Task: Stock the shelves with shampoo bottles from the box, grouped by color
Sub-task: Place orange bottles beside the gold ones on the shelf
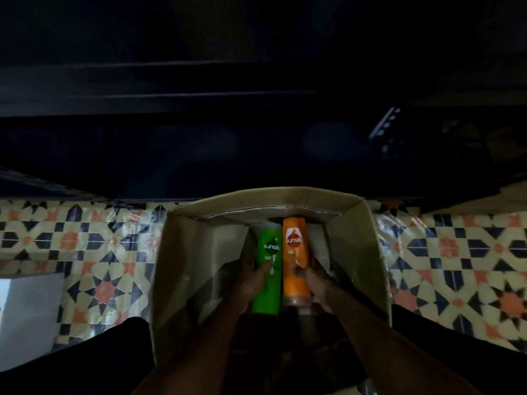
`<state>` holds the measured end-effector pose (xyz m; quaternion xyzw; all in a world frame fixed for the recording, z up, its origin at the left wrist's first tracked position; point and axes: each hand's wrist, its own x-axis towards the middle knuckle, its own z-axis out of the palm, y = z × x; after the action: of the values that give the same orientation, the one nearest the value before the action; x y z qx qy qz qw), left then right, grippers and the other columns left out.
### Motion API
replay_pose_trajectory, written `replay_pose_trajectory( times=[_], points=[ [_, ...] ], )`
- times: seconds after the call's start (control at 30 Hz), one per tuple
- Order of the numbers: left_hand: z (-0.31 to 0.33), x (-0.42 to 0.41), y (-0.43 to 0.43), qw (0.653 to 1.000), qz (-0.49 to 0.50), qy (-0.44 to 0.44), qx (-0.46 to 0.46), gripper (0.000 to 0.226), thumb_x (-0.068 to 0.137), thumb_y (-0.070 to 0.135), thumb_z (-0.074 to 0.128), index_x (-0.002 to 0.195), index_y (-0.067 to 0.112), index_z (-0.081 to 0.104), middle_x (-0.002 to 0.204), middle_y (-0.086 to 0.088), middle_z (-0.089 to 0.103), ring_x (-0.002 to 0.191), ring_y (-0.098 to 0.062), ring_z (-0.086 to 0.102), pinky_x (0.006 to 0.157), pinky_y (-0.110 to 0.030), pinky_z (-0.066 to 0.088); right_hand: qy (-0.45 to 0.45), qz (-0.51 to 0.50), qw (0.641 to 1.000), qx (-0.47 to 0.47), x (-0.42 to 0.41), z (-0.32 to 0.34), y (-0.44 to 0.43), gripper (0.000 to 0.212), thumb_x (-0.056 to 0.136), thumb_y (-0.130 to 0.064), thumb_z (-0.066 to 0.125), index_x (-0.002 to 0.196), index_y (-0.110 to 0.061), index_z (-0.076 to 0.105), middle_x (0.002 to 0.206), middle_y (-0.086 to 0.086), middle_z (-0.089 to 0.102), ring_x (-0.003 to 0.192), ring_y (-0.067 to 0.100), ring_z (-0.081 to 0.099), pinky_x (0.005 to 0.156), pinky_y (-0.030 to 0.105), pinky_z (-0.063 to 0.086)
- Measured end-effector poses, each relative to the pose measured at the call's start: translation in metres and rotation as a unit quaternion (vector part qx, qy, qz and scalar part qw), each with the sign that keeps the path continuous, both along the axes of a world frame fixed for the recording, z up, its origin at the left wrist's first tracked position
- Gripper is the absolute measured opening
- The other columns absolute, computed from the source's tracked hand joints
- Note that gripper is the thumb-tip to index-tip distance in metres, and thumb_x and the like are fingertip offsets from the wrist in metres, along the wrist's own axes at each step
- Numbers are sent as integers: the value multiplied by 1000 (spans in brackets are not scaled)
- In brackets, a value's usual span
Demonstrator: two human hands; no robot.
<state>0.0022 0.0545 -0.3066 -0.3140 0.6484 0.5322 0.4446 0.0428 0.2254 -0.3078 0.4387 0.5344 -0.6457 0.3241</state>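
Left hand [249, 280]: fingers wrapped round the lower half of the green Sunsilk bottle [269, 252], thumb laid across the label face. Right hand [320, 283]: same grip on the orange Sunsilk bottle [295, 249], thumb on its front. Both hands are clamped, one bottle each, and sit apart with the two bottles between them.

Bottles: side by side, flanks touching or very nearly so, long axes pointing away from the person. Both are inside the open cardboard box [182, 252]. The light in the box is poor, so I cannot tell whether they rest on its bottom or are lifted clear.

Handling (judgement): rigid plastic shells with a glossy skin, so likely slick under a loose grip. If full, each has moderate weight, fine for one hand. They are not fragile, though a drop onto the cap could crack it. The best hold is round the mid-body, where the hands now are, with the thumb opposing the fingers.

Box: flaps up, standing on a patterned tile floor [85, 252] in cream, orange and dark tones. A white flat object [28, 309] lies on the floor at far left.

Shelves [199, 95]: dark bands ahead of the box, too dim to read any contents. Green and orange belong in separate groups there.
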Motion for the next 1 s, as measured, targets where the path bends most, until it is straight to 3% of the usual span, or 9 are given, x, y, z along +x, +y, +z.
replay_pose_trajectory(
  times=[0.07, 0.1, 0.27, 0.37, 0.47, 0.6, 0.7, 0.77, 1.0],
  points=[
    [28, -3, -7, 999, 13, 32, -5, 19, 102, 24, 61, 120, 16, 63, 85, -2, 72, 69, -18, 69, 52, -24, 56, 36, -2, 999, -3, -2, 24, -3, 59, 96, -35, 67, 147, -29, 39, 144, 8, 54, 118, 33, 59, 89, 51, 53],
    [39, -6, -10, 999, 9, 45, -2, 21, 101, 26, 62, 117, 13, 66, 82, -2, 73, 67, -18, 70, 52, -24, 54, 50, -6, 999, -10, -5, 44, -4, 50, 97, -33, 65, 141, -27, 42, 141, 10, 55, 118, 35, 58, 93, 54, 52],
    [88, -10, -40, 993, 7, 109, 48, 87, 56, 75, 84, 121, 19, 70, 106, -14, 77, 93, -34, 74, 84, -53, 61, 117, -15, 993, 15, 2, 120, -6, 33, 102, -30, 58, 131, -23, 44, 134, 14, 57, 116, 37, 60, 95, 56, 53],
    [154, -7, -43, 981, 4, 189, 53, 77, 61, 63, 80, 119, 12, 70, 98, -15, 76, 83, -32, 72, 78, -47, 58, 169, 1, 985, 29, 14, 169, -7, 44, 98, -33, 65, 136, -23, 46, 131, 13, 61, 108, 31, 65, 90, 48, 56],
    [209, 0, -45, 958, -22, 283, 44, 40, 88, 35, 80, 119, 13, 67, 92, -8, 77, 76, -21, 73, 66, -35, 58, 228, -4, 973, 32, 20, 208, -5, 45, 93, -30, 71, 131, -13, 53, 127, 18, 66, 99, 32, 68, 79, 45, 60],
    [263, 1, -48, 929, -24, 364, 56, 32, 87, 33, 81, 114, 26, 66, 97, 7, 77, 79, -4, 74, 60, -17, 54, 321, -19, 947, 14, 24, 268, -5, 48, 84, -37, 70, 128, -21, 57, 115, 4, 73, 90, 22, 74, 67, 33, 58],
    [308, -8, -51, 900, -26, 430, 64, 45, 77, 45, 88, 113, 29, 65, 97, 8, 76, 84, -4, 74, 65, -21, 56, 398, -9, 914, 71, 18, 320, -6, 65, 68, -59, 84, 122, -33, 59, 109, -9, 74, 94, 12, 74, 73, 31, 58],
    [335, -16, -53, 883, -26, 463, 68, 52, 73, 46, 90, 115, 28, 65, 101, 3, 76, 89, -10, 74, 69, -24, 58, 434, -7, 896, 97, 8, 346, -6, 78, 54, -65, 80, 123, -36, 58, 111, -8, 74, 96, 12, 74, 80, 34, 58],
    [415, -54, -55, 816, -6, 567, 108, 48, 84, 23, 82, 125, 30, 59, 110, 11, 76, 103, -9, 72, 87, -31, 60, 559, -37, 817, 138, -36, 413, -6, 67, 75, -49, 77, 136, -40, 50, 118, -15, 70, 105, 7, 70, 84, 31, 55]
  ],
)
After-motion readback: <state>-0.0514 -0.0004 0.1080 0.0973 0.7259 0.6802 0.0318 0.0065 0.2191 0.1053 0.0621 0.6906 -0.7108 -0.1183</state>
